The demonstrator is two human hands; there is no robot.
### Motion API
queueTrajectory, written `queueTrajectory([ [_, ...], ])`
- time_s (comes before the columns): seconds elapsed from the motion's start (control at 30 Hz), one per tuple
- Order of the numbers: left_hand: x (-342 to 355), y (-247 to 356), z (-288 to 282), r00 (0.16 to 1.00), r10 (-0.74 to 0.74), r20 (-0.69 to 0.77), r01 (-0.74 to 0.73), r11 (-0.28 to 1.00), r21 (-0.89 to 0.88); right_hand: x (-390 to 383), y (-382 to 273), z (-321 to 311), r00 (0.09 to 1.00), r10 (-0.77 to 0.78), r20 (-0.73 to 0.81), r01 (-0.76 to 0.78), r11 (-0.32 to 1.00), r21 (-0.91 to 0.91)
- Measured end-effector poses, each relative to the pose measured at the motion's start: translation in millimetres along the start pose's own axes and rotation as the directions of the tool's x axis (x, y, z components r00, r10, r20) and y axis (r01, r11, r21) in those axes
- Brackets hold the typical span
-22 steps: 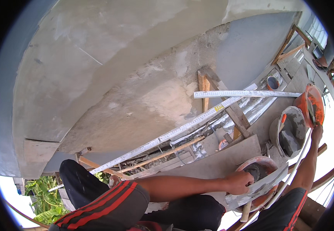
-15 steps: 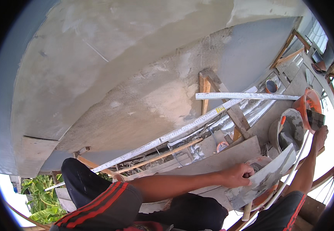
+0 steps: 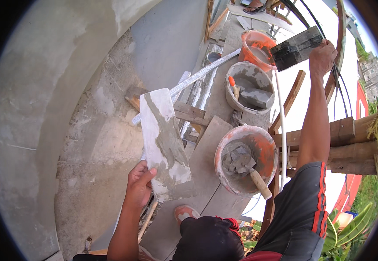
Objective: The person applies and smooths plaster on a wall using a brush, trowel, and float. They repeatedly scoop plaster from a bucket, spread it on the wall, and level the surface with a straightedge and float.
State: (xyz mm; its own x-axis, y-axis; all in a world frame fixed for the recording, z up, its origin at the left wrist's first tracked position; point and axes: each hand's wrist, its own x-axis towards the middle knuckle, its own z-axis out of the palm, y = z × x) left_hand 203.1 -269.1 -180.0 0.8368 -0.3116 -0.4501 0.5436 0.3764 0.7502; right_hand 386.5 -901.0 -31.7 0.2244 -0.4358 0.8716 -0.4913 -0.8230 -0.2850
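Observation:
My left hand [image 3: 139, 185] grips the lower left edge of a pale rectangular mortar board [image 3: 157, 139], thumb on its face. Wet grey mortar streaks the board, which is held up left of the buckets. Out to the far right, my right hand [image 3: 322, 57] is closed on the end of a dark rectangular plastering float [image 3: 297, 48]. The float's handle cannot be made out. Below it stands a mortar-crusted bucket [image 3: 269, 82] with grey blocks and an orange-handled tool [image 3: 232, 82] in it. Nearer me, an orange bucket [image 3: 219, 163] holds mortar and a wooden-handled trowel [image 3: 261, 183].
Another orange bucket [image 3: 246, 41] stands farther along the plank scaffold [image 3: 202, 191]. A long metal straightedge [image 3: 197, 76] lies across timber beside the part-plastered wall [image 3: 97, 126]. Bamboo rails [image 3: 341, 152] and a drop border the right side. Another person's foot [image 3: 255, 5] shows at the top.
My view has turned to the right. The mortar board has been lifted from beside the near bucket in my left hand. My right hand still holds the float, now raised beyond the buckets.

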Motion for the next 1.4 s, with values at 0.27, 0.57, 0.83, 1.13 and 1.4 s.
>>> queueTrajectory([
  [0.27, -12.5, -10.1, -36.0, 0.993, 0.081, -0.089, -0.09, 0.991, -0.101, -50.0, 17.8, 69.2, 0.706, -0.284, 0.649, 0.026, 0.926, 0.377],
  [0.57, -21.8, -7.7, -50.0, 0.995, 0.024, -0.097, -0.035, 0.993, -0.111, -173.5, -0.5, 112.0, 0.363, -0.358, 0.86, 0.069, 0.931, 0.358],
  [0.83, -29.5, 25.6, -47.7, 0.988, -0.136, -0.071, 0.132, 0.99, -0.059, -231.9, -3.4, -25.8, 0.137, -0.131, 0.982, -0.251, 0.954, 0.162],
  [1.13, -66.7, 87.3, -93.2, 0.987, -0.16, 0.022, 0.155, 0.975, 0.157, -156.3, -22.3, -37.8, 0.655, -0.089, 0.751, -0.142, 0.961, 0.238],
  [1.4, -153.0, 128.1, -170.4, 0.984, -0.176, 0.005, 0.172, 0.965, 0.2, -164.9, -228.1, -185.7, 0.215, -0.448, 0.868, -0.62, 0.625, 0.475],
])
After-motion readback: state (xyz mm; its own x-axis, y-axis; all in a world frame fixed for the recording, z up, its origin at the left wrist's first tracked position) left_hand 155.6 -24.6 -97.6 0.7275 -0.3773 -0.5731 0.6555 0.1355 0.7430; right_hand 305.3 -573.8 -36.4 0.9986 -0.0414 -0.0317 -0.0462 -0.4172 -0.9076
